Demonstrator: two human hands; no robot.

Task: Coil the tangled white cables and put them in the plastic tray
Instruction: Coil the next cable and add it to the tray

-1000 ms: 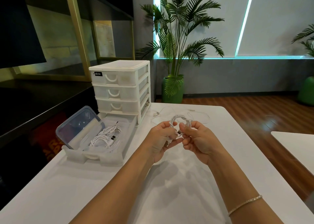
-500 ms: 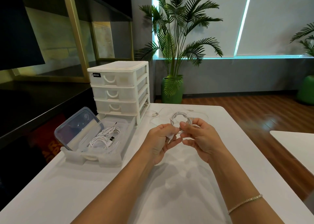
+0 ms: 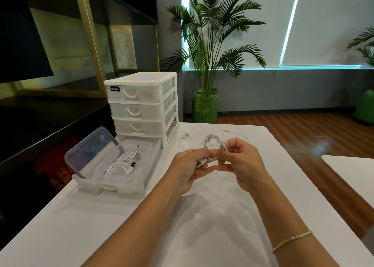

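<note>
A small coil of white cable (image 3: pixel 212 142) is held above the white table (image 3: pixel 125 222). My left hand (image 3: pixel 187 168) grips its lower part, with the USB plug (image 3: pixel 201 163) sticking out by the thumb. My right hand (image 3: pixel 241 165) pinches the coil's right side. The plastic tray (image 3: pixel 129 187), a pulled-out drawer, lies at the left and holds coiled white cables (image 3: pixel 123 164). More loose white cable (image 3: pixel 188 135) lies on the table behind my hands.
A white drawer unit (image 3: pixel 141 104) stands behind the tray. A clear lid (image 3: pixel 93 151) leans in the tray's left side. A second white table (image 3: pixel 352 171) is at the right edge. A potted palm (image 3: pixel 205 108) stands beyond the table.
The coil has turned a little between my hands and the plug end now shows at my left thumb. Both hands stay in about the same place.
</note>
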